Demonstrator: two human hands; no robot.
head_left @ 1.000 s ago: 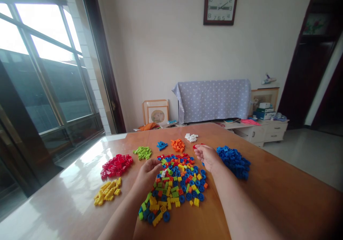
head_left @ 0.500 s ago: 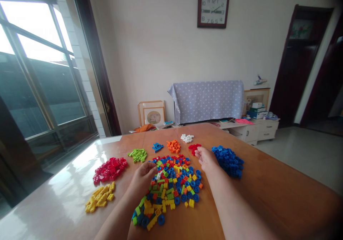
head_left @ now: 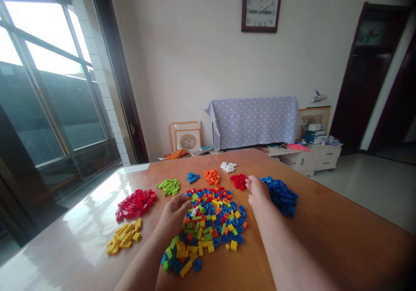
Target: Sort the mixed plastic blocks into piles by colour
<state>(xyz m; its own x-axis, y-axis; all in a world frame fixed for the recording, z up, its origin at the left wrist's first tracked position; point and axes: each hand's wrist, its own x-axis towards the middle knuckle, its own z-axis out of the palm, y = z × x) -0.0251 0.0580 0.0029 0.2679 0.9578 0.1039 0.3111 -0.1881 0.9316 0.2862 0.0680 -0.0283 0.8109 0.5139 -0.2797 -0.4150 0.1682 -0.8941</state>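
Left grip (head_left: 174, 209), right grip (head_left: 258, 192) bare; forearms (head_left: 286, 244) bare, smooth, tapering.

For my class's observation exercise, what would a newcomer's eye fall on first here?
Probably the mixed heap of bricks on the table, between the left hand and right hand. Next, perhaps, the blue pile beside the right hand and the clock high on the wall.

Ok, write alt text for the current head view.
A person's left hand at the left edge of mixed toy bricks on a brown table; right hand beside a small red pile. Other single-colour piles lie beyond and to both sides.
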